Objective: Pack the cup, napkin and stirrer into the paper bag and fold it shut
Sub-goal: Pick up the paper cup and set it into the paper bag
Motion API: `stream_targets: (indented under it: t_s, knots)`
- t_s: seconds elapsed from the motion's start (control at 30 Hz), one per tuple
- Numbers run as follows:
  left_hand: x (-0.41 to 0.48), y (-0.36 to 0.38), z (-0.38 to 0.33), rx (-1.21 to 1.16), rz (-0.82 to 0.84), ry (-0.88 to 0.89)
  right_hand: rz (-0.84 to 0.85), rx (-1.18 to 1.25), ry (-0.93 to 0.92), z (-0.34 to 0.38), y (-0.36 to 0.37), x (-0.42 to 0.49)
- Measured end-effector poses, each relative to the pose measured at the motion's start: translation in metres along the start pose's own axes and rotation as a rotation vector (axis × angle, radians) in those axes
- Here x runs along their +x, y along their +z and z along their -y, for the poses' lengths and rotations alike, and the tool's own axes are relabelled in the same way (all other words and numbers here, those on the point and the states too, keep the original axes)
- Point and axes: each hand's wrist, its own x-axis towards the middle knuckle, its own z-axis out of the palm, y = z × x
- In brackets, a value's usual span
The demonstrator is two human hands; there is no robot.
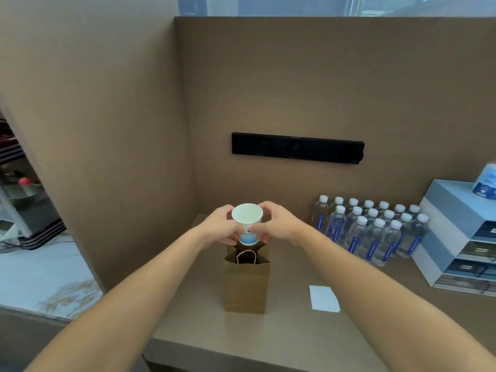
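Observation:
A white paper cup [247, 220] with a blue print is held upright just above the open mouth of a brown paper bag [246, 285]. My left hand [218, 228] grips its left side and my right hand [277, 224] grips its right side. The bag stands upright on the brown counter [281, 336], with a string handle showing inside its mouth. A white napkin [323, 298] lies flat on the counter to the right of the bag. No stirrer is in view.
Several water bottles [373, 232] stand in rows at the back right. A stack of grey-blue drawer boxes [461, 237] sits at the far right. Cardboard walls enclose the back and left, with a black bar [298, 149] on the back wall.

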Motion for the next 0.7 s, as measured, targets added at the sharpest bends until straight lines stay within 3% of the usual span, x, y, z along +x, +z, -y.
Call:
stream_targets:
  t_s: [0.37,0.7]
  knots:
    - [0.016,0.007,0.034,-0.043,0.07,-0.074,0.037,0.185,0.1,-0.027,0.032,0.011]
    - [0.03,0.008,0.047,0.032,0.144,-0.13,0.111,0.199,0.272,-0.039,0.05,0.022]
